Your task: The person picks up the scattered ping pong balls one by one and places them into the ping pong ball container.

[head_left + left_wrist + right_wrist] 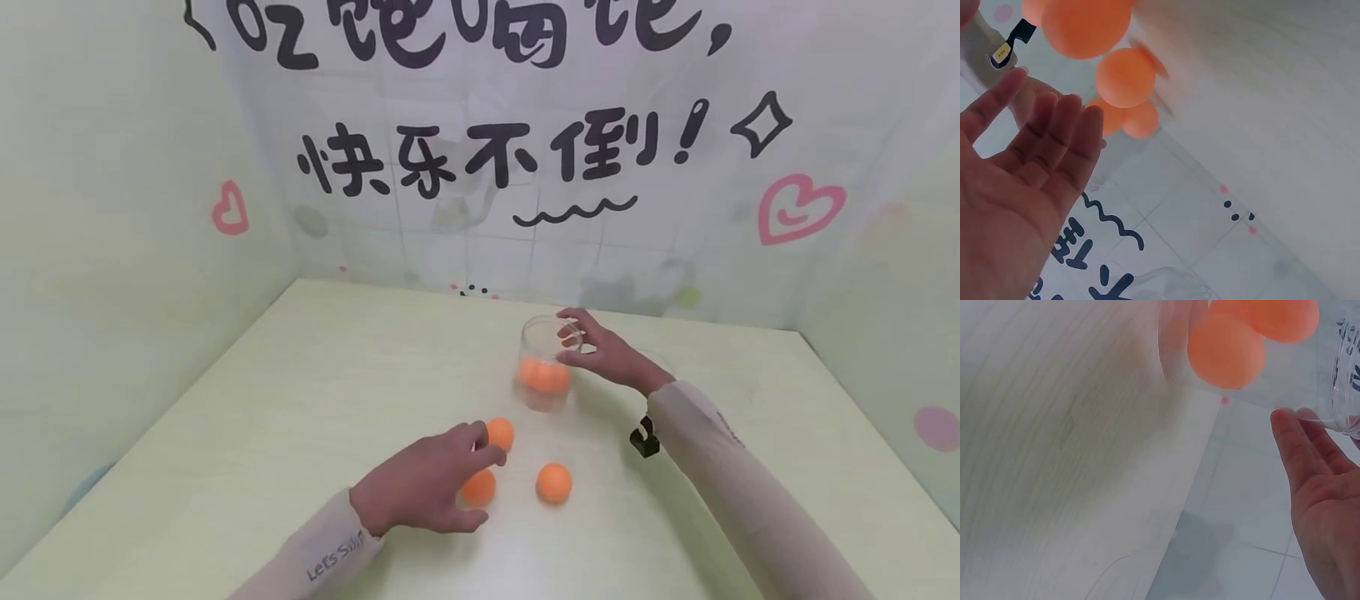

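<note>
On the worktop [315, 392], a clear cup [546, 367] with balls inside stands at 12 o'clock of three loose balls [554, 482]; the left hand [423, 487] lies at their 9 o'clock.

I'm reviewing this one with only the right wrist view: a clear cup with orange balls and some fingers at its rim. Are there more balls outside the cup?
Observer: Yes. The head view shows three loose orange balls on the table, in front of the clear cup.
Operator: What is the other hand doing?
Observer: The left hand is spread over two of those balls, fingers extended, not plainly closed on either.
Operator: And is the cup lifted?
Observer: It stands upright on the table; the right hand touches its rim.
</note>
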A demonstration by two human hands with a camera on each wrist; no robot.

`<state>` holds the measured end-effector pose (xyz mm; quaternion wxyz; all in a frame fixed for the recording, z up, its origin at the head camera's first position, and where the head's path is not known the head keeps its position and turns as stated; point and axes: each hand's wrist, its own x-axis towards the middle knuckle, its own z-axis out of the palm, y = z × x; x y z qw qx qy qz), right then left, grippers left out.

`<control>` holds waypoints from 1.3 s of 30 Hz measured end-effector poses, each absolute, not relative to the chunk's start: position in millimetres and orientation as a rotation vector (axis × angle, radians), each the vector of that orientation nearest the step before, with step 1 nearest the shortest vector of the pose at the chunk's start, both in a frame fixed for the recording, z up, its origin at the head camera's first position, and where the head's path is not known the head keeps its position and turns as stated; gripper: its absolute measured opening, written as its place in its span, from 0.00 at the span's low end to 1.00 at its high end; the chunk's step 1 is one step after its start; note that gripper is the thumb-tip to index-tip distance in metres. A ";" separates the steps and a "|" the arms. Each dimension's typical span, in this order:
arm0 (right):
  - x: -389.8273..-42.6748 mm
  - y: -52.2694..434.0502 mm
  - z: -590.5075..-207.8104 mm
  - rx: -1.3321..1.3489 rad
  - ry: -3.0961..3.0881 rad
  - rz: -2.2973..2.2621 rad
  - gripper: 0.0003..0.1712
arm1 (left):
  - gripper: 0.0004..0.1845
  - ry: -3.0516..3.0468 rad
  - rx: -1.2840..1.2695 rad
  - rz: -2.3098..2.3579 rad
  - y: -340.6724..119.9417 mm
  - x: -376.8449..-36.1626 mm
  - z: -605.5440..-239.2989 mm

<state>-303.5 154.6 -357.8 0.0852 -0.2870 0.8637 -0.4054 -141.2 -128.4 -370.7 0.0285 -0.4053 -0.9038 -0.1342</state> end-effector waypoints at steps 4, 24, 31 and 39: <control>-303.6 154.1 -358.1 -0.844 2.570 -1.216 0.37 | 0.23 -2.790 -1.234 -0.392 -127.3 -135.0 -374.6; -298.0 154.4 -363.2 -0.834 2.566 -1.245 0.37 | 0.14 -2.761 -1.076 -0.517 -114.1 -132.5 -382.5; -299.4 158.9 -366.0 -0.815 2.577 -1.272 0.37 | 0.11 -2.770 -0.892 -0.624 -109.3 -153.0 -374.3; -299.4 158.4 -363.6 -0.835 2.589 -1.253 0.37 | 0.12 -2.701 -0.782 -0.653 -103.9 -176.0 -371.2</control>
